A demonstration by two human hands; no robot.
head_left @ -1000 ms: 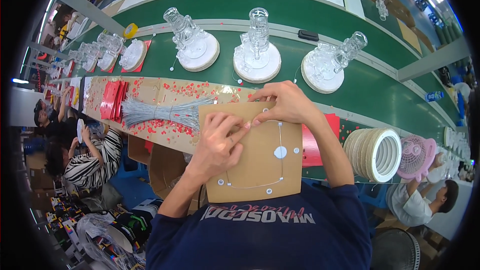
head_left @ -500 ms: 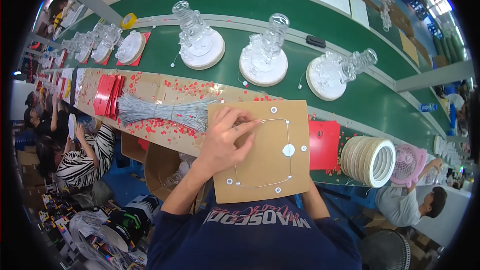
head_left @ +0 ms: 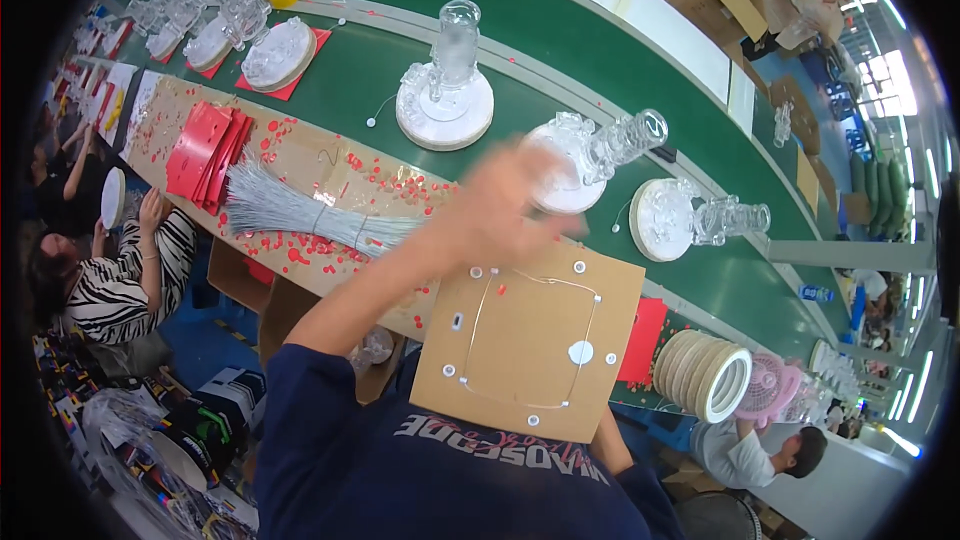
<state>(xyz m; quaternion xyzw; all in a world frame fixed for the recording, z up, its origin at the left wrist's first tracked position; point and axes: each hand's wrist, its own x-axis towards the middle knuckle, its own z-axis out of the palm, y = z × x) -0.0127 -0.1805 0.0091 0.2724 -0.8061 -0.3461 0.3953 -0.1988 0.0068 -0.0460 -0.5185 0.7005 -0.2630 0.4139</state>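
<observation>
Showing your left hand [head_left: 490, 205] raised above the far edge of the board, blurred, with thumb and fingers seemingly spread; you cannot tell from this view whether anything small is pinched there. Your right hand: hidden behind the board, only the right forearm [head_left: 612, 443] visible, so its grip cannot be told. Item, one tan board [head_left: 520, 340], in front of your chest, bearing a thin wire loop [head_left: 515, 400], small white clips and one pale disc [head_left: 580, 352]. Left of it, one bundle of grey wires [head_left: 300, 215], beside red sheets [head_left: 205, 160]. Right of it, one red sheet [head_left: 641, 340], then stacked white rings [head_left: 690, 370] and one pink fan [head_left: 768, 385]. Beyond, clear figures on round white bases [head_left: 445, 110], along a green surface [head_left: 345, 80].
</observation>
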